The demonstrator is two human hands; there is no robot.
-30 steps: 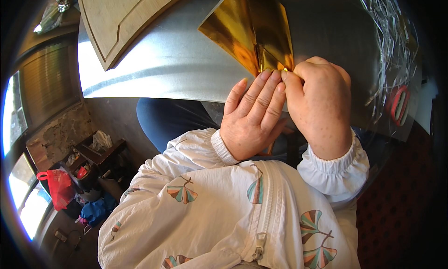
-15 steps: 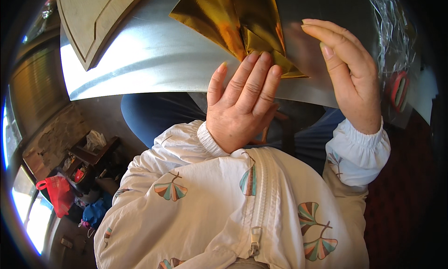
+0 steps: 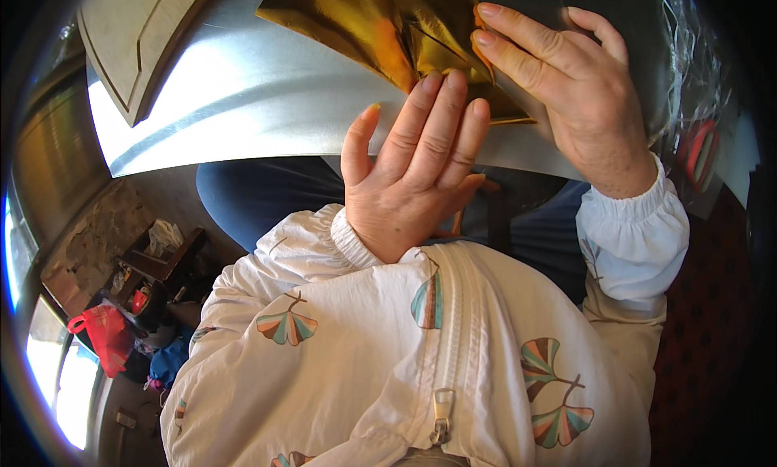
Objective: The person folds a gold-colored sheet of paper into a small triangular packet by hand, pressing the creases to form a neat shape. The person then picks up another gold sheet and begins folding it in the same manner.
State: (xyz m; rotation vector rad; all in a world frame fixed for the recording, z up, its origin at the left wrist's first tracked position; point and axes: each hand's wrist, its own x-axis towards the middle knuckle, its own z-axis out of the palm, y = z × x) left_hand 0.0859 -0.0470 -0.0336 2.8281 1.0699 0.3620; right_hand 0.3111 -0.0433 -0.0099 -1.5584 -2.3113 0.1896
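Note:
A sheet of shiny gold foil paper, partly folded and creased, lies on a smooth metal tabletop. The fingertips of my left hand rest on its near edge, fingers stretched out and slightly apart. From the right, my right hand reaches over the sheet, its index and middle fingers touching the right edge of the foil. The fingers of that hand are extended and nothing shows gripped in them. Its thumb is hidden, as is the far end of the foil, beyond the top of the view.
A wooden board lies at the far left of the metal top. Crinkled clear plastic and a red-handled item are at the right edge. On the floor at left are a red bag and a blue bag.
My right hand has moved left and turned over, from above the metal top onto the foil's right edge. My left hand stays pressed at the near edge of the foil.

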